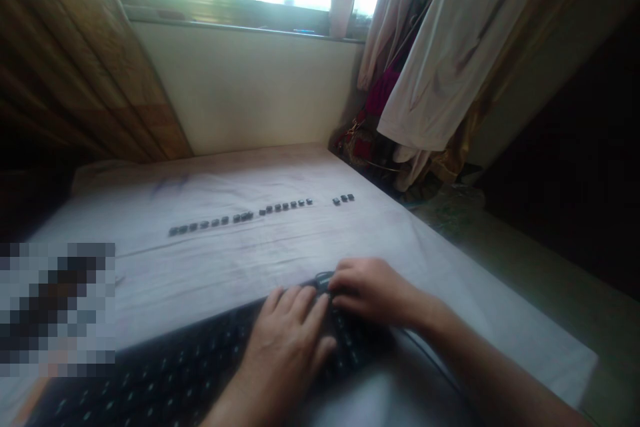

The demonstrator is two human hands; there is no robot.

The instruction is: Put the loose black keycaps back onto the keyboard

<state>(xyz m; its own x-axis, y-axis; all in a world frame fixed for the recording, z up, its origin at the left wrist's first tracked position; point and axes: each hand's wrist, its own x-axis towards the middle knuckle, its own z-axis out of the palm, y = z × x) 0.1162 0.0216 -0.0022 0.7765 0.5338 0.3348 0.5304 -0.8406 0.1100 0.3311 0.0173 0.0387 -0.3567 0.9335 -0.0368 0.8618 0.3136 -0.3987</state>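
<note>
A black keyboard (165,360) lies slanted across the near part of the cloth-covered surface, its keys marked in white. My left hand (287,337) rests flat on the keyboard's right part, fingers stretched toward its far edge and thumb apart. Just right of it, my right hand (373,290) is at the far edge, its fingers bent and drawn together. What those fingertips hold, if anything, is hidden. Beyond the keyboard, several small dark keycaps (215,222) stand in a long row, with three more keycaps (344,199) set apart on the right.
A wrinkled white cloth (145,267) covers the surface, whose right edge drops to the floor. A cable (433,357) runs beneath my right forearm. Clothes (425,80) hang at the right, a curtain (95,67) at the left. A potted plant (341,15) stands on the windowsill.
</note>
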